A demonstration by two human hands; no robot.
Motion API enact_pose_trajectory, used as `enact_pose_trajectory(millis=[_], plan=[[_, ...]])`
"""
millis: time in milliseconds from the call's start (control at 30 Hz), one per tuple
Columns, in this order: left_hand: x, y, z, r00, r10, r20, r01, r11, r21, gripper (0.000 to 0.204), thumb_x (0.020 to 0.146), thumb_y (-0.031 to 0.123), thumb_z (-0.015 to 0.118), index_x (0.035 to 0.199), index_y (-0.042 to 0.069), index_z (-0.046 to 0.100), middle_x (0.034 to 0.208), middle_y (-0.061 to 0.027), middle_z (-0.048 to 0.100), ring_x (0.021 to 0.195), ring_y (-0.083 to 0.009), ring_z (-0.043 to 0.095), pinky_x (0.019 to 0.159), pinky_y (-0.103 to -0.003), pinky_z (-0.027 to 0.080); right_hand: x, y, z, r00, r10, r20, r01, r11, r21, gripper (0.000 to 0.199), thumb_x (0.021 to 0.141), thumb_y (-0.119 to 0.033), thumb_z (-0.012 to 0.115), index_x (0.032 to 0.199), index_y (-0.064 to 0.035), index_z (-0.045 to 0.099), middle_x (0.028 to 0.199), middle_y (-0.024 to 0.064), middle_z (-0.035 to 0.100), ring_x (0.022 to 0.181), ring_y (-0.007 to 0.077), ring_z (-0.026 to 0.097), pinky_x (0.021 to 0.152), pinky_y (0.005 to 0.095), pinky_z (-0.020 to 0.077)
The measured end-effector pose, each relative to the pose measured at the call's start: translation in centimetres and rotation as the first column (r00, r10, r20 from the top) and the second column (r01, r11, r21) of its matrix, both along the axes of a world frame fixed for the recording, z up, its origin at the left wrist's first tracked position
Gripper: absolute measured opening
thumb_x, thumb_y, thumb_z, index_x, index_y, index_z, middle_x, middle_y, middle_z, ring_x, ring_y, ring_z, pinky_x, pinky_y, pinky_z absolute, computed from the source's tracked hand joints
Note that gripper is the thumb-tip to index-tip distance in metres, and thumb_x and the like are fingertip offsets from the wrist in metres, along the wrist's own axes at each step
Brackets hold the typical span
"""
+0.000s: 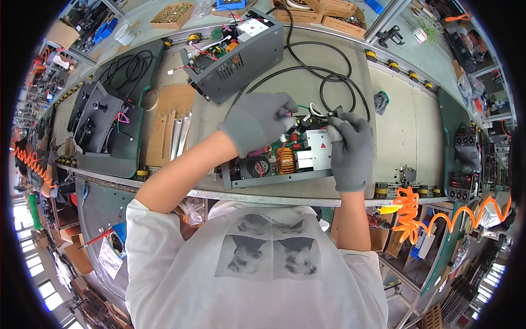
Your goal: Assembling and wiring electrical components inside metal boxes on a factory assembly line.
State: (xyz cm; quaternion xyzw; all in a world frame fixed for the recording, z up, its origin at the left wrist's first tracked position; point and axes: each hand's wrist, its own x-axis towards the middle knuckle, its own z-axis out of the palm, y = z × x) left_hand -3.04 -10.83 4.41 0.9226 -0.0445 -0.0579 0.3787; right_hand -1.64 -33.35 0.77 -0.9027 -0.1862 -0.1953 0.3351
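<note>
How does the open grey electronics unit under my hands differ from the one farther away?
The near unit lies almost straight across the view; the far unit slants more steeply. The far unit shows a tall slotted side wall; the near unit, mainly a low rim. Both are open, with a pale plate bearing a red triangle.

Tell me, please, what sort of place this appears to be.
It looks like an electronics assembly workshop, judging by the nearer open device with its insides exposed, the cardboard tray of small metal parts, and the coiled orange hose.
</note>
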Motion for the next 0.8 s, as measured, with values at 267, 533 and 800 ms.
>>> enact_pose_trajectory(millis=[267,533,800], plan=[[5.4,-3.8,-3.5,0.838,-0.254,0.483,0.105,0.943,0.314,0.015,0.086,0.027,0.067,0.093,0.016,0.075,0.086,-0.0062,0.067,0.083,-0.0256,0.065,0.07,-0.041,0.052,-0.6,-0.4,-0.8,0.987,-0.148,-0.069,0.152,0.987,0.058,0.021,0.084,-0.023,0.074,0.104,-0.0171,0.075,0.118,0.0145,0.065,0.093,0.0277,0.068,0.073,0.0356,0.0531],[5.6,-5.7,-5.3,0.801,-0.372,0.469,0.038,0.814,0.58,0.012,0.087,0.022,0.063,0.092,0.014,0.069,0.082,-0.0048,0.065,0.079,-0.0252,0.065,0.065,-0.038,0.052,-0.7,-0.3,-0.9,0.962,-0.23,-0.146,0.234,0.972,0.01,0.025,0.081,-0.011,0.067,0.104,-0.0154,0.074,0.103,0.0093,0.07,0.081,0.0288,0.07,0.067,0.0358,0.0546],[6.6,-7.3,-5.5,0.853,-0.233,0.467,0.085,0.945,0.317,0.012,0.082,0.017,0.064,0.091,0.013,0.071,0.081,-0.0029,0.065,0.08,-0.0252,0.062,0.069,-0.038,0.052,-0.5,-1.7,-0.4,0.949,-0.279,-0.146,0.271,0.96,-0.076,0.03,0.079,-0.009,0.063,0.106,-0.0169,0.074,0.101,0.0052,0.071,0.076,0.0269,0.069,0.062,0.0348,0.0538]])
